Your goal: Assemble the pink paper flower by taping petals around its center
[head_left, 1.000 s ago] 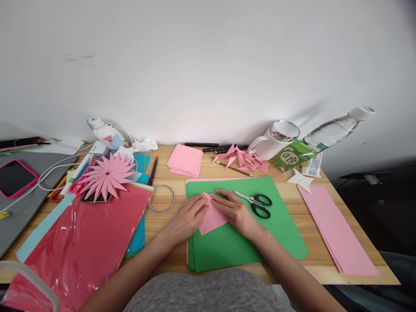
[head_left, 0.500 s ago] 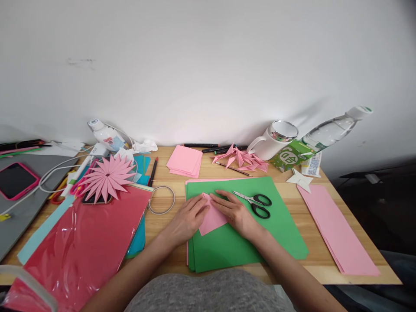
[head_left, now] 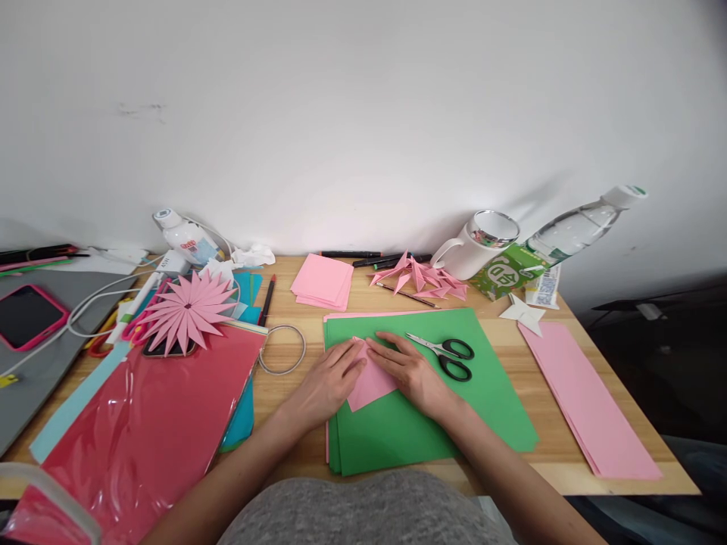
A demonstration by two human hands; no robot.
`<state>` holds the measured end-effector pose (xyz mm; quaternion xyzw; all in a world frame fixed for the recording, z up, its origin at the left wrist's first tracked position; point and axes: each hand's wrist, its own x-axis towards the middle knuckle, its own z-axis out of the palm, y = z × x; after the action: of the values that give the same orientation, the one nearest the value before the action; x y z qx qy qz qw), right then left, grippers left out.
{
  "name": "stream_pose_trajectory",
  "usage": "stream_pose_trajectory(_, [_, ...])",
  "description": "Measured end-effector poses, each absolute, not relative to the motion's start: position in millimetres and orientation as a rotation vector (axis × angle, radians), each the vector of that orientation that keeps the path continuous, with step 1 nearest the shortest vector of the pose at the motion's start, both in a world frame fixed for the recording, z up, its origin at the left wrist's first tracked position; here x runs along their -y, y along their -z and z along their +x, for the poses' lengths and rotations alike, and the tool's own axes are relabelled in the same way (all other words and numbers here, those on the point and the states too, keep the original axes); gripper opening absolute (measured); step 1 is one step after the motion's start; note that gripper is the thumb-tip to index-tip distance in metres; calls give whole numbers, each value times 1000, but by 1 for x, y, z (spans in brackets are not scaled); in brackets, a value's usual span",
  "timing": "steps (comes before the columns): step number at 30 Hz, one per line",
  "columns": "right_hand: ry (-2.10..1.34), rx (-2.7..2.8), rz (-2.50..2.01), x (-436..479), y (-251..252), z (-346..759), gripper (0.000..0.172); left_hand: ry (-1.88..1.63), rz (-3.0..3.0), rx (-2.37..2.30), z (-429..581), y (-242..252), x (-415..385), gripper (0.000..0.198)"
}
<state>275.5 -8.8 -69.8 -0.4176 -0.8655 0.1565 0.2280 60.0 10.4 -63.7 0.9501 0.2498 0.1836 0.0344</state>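
Observation:
A pink square of paper point(head_left: 372, 386) lies turned on its corner over a stack of green paper point(head_left: 432, 428), its top part partly folded. From the left, my left hand point(head_left: 332, 378) holds the paper, thumb and fingers closed at its upper left edge. My right hand point(head_left: 412, 371) grips the opposite side near the top corner, fingers close together and pressed down. Fingers hide part of the fold. Scissors with black handles point(head_left: 446, 354) rest on the green sheets just right of my right hand.
Pink square sheets point(head_left: 322, 281) and folded pink pieces point(head_left: 420, 278) lie at the back. A white mug point(head_left: 471, 250) and a water bottle point(head_left: 576, 227) stand at right, above pink strips point(head_left: 591, 401). A pink paper star point(head_left: 187, 306) and red sheets point(head_left: 153, 424) occupy the left.

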Motion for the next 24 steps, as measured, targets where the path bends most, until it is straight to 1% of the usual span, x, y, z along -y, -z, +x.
stream_pose_trajectory(7, [-447, 2360, -1141, 9, 70, 275, 49, -624, 2962, -754, 59, 63, -10, 30])
stream_pose_trajectory(16, [-456, 2389, -1164, 9, 68, 275, 49, -584, 2993, -734, 59, 62, -11, 29])
stream_pose_trajectory(24, [-458, 2393, -1161, 10, 68, 275, 48, -624, 2972, -725, 58, 63, -10, 27])
